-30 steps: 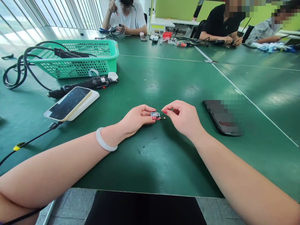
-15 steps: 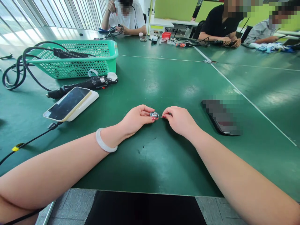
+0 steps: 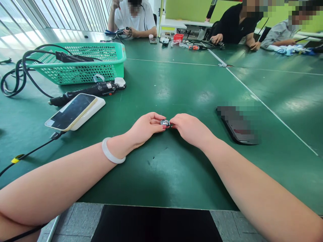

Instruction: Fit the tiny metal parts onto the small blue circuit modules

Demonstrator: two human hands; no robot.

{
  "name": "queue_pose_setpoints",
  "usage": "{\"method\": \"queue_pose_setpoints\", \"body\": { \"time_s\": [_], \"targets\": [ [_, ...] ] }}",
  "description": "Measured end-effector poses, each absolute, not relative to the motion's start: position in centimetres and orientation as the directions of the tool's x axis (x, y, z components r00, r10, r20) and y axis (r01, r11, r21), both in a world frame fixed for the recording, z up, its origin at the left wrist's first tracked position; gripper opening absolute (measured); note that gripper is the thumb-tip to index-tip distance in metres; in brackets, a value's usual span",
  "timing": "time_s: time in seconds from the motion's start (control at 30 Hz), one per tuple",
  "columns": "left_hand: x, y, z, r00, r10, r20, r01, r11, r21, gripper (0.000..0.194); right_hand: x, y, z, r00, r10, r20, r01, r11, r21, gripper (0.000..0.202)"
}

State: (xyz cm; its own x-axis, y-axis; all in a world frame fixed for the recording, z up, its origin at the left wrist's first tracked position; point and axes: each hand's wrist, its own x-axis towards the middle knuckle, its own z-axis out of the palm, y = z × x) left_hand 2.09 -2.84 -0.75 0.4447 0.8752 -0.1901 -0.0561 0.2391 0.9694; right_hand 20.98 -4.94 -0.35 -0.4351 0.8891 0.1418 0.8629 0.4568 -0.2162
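Observation:
Just above the green table [image 3: 156, 181], my left hand [image 3: 145, 130] is closed, its thumb and fingers gripping a small dark piece with bluish, shiny parts [image 3: 165, 123]. It looks like a little electronic module, too small to name surely. My right hand [image 3: 189, 129] is in a pinch at the right end of that piece, with its fingertips close against it or touching; I cannot tell which. Whatever the right fingertips hold is hidden now. A white bangle [image 3: 112, 153] circles my left wrist.
To the left are a phone [image 3: 72, 112] on a white block, a black corded tool [image 3: 83, 93] and a green basket [image 3: 85, 72] with a black tool inside. A dark phone-like slab [image 3: 237, 129] lies at right. Several people sit across the table.
My right hand has moved slightly left, bringing its fingertips up to the piece in my left hand. The small metallic bit at its fingertips no longer shows. A person in black has separated their hands.

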Motion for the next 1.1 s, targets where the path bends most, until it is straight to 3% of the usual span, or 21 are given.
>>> {"method": "queue_pose_setpoints", "body": {
  "time_s": [0.2, 0.57, 0.7, 0.87, 1.1],
  "targets": [
    [2.0, -2.8, -0.8, 0.435, 0.878, -0.201, -0.050, 0.246, 0.968, 0.029, 21.4, -4.9, -0.1, -0.304, 0.940, 0.158, 0.885, 0.340, -0.319, 0.018],
    [2.1, -2.8, -0.8, 0.430, 0.882, -0.193, -0.028, 0.227, 0.973, 0.029, 21.2, -4.5, -0.8, -0.285, 0.950, 0.125, 0.903, 0.310, -0.298, 0.021],
    [2.2, -3.0, -0.6, 0.419, 0.887, -0.194, 0.009, 0.209, 0.978, 0.027, 21.5, -4.8, -0.3, -0.236, 0.950, 0.205, 0.915, 0.288, -0.281, 0.020],
    [2.3, -3.1, -0.4, 0.425, 0.884, -0.193, 0.039, 0.196, 0.980, 0.027, 20.4, -5.8, 0.5, -0.238, 0.892, 0.384, 0.881, 0.365, -0.301, 0.021],
    [2.2, -3.1, -0.8, 0.441, 0.882, -0.166, 0.039, 0.166, 0.985, 0.026, 19.2, -6.1, 0.1, -0.342, 0.854, 0.391, 0.862, 0.451, -0.233, 0.023]
  ]
}}
